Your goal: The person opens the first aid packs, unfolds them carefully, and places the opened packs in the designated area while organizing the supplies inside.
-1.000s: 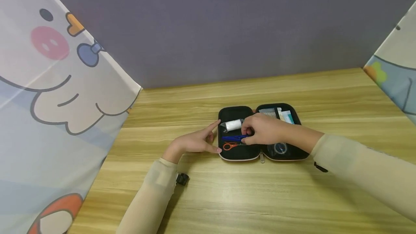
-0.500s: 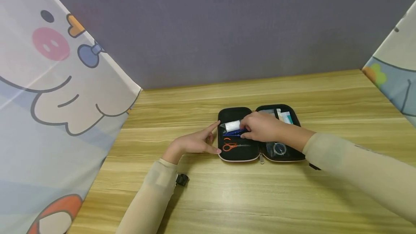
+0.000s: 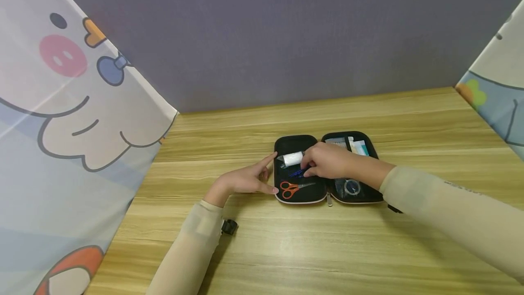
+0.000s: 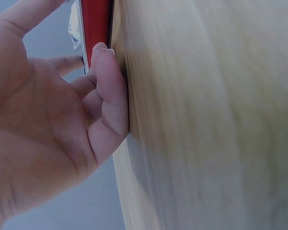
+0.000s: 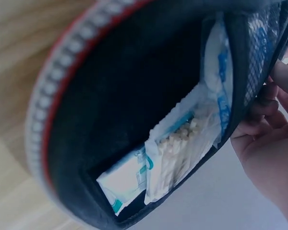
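An unzipped first-aid case (image 3: 296, 143), black inside and red outside, lies spread on the wooden table. My right hand (image 3: 332, 160) reaches into its left half, thumb and fingertips pinching blue tweezers (image 3: 297, 173), mostly covered by the hand. Just above them is a wrapped white bandage roll (image 3: 292, 159); below lie orange-handled scissors (image 3: 289, 189), blades to the right. My left hand (image 3: 248, 179) steadies the left rim with a straight index finger and thumb. In the left wrist view its other fingers bend in against the table beside the red shell (image 4: 96, 28).
The case's right half holds a bag of cotton swabs (image 5: 177, 151), a white and teal packet (image 5: 125, 178) and a clear bag with a round item (image 3: 352, 187). A zipper pull (image 3: 329, 200) hangs at the front. A grey wall (image 3: 286, 40) stands behind the table.
The tweezers have shifted up toward the bandage roll, away from the scissors, with my right hand. Both scissor handles now show, and the scissors have turned slightly. My left hand stays put.
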The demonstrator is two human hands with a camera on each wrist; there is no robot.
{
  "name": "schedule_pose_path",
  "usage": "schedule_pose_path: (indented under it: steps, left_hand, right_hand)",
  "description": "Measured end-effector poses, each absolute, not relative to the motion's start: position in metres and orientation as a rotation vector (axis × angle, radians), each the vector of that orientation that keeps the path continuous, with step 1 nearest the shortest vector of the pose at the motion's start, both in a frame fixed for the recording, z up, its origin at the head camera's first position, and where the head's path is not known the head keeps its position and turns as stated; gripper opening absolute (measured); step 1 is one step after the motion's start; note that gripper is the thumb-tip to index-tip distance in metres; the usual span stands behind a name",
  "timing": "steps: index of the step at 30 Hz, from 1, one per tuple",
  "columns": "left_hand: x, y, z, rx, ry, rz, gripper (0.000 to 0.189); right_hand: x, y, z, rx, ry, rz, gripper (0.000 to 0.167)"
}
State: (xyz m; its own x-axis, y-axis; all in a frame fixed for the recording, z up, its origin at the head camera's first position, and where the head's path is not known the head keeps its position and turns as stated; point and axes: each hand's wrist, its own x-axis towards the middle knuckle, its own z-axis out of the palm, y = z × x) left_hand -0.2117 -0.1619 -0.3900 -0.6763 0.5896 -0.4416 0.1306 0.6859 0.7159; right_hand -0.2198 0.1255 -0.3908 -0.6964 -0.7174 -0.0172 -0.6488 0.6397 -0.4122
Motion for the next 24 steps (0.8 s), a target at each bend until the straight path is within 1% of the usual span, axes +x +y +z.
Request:
schedule_pose_path:
  steps: [3,5,12,24]
  left_hand:
    - [-0.2118,-0.1616,-0.3903,0.554,2.214,0.872,0.114]
    - [-0.2118,-0.1614,-0.3905,0.556,2.216,0.872,0.114]
    - [-0.2111,-0.1611,-0.3889,0.538,2.21,0.875,0.114]
    - [-0.2101,-0.1605,-0.3874,0.528,2.197,0.887,0.113]
  right_hand:
    - [-0.2199,0.1268,-0.3899,-1.147,2.641,-0.58,0.007]
    - [-0.2197,0.1277,-0.3894,-1.157,2.615,-0.572,0.006]
    - [-0.2177,0.1278,-0.3902,-1.176,2.593,-0.553,0.017]
    - [-0.2107,0.1213,-0.3906,-1.156,2.548,-0.562,0.026]
